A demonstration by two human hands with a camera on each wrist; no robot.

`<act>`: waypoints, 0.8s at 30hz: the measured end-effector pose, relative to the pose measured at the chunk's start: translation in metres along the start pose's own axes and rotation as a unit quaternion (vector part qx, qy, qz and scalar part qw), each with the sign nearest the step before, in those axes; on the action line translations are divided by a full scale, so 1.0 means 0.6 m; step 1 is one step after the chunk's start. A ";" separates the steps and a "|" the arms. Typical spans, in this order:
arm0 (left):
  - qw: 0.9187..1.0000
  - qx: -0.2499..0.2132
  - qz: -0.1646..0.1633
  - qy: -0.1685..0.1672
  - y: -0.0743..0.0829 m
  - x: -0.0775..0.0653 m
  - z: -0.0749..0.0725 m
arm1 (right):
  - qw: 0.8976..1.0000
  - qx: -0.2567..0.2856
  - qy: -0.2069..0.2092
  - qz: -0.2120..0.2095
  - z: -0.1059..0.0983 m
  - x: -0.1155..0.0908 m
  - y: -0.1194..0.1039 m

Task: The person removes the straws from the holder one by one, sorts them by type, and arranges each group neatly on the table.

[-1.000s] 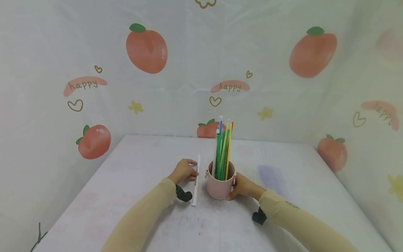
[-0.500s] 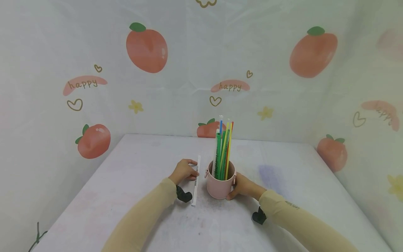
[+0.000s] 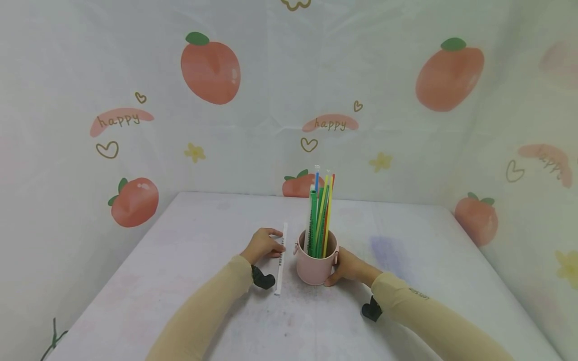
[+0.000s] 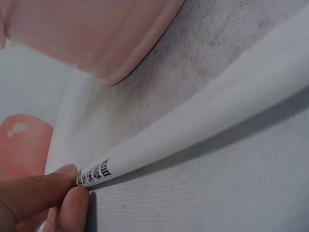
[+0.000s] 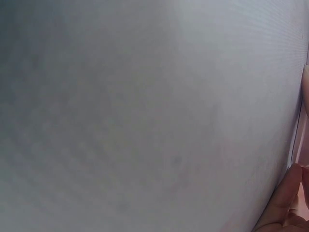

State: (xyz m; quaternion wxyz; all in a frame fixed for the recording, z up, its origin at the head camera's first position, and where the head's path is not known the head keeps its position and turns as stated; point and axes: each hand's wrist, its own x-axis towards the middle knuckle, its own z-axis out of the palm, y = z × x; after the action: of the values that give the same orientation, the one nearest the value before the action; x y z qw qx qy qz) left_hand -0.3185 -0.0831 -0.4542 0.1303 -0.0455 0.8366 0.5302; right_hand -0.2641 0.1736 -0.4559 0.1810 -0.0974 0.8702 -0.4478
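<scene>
A straw in a white paper wrapper (image 3: 280, 273), printed with dark characters, lies on the table left of the pink bucket. My left hand (image 3: 263, 244) pinches it near the middle; the left wrist view shows thumb and fingertip (image 4: 67, 170) meeting at the printed part. The small pink bucket (image 3: 312, 272) with side rings stands upright, holding several long straws (image 3: 321, 218) in green, yellow, red, blue and white. My right hand (image 3: 346, 265) grips the bucket's right side, thumb at the front. In the right wrist view only some fingers (image 5: 285, 193) show at the edge.
The pale table (image 3: 226, 321) has a bluish stain (image 3: 388, 258) to the right of the bucket. A fruit-printed sheet (image 3: 266, 160) hangs behind the table. A dark green cord (image 3: 55, 338) is at the lower left.
</scene>
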 end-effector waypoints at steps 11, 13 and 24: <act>0.999 -0.034 -0.014 -0.004 0.000 -0.003 -0.003 | 1.000 -0.003 -0.005 -0.011 0.000 -0.005 -0.002; 0.999 -0.039 -0.015 -0.006 0.000 -0.002 -0.004 | 1.000 -0.005 -0.007 -0.015 -0.001 -0.006 -0.003; 0.995 -0.088 -0.028 -0.022 -0.005 0.007 -0.014 | 1.000 0.000 -0.001 0.001 -0.001 -0.004 -0.002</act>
State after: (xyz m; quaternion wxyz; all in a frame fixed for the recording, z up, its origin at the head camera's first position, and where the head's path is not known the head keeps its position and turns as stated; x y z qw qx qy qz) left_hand -0.3230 -0.0918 -0.4545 0.1589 -0.0683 0.7818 0.5991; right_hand -0.2622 0.1741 -0.4538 0.1825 -0.0966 0.8703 -0.4471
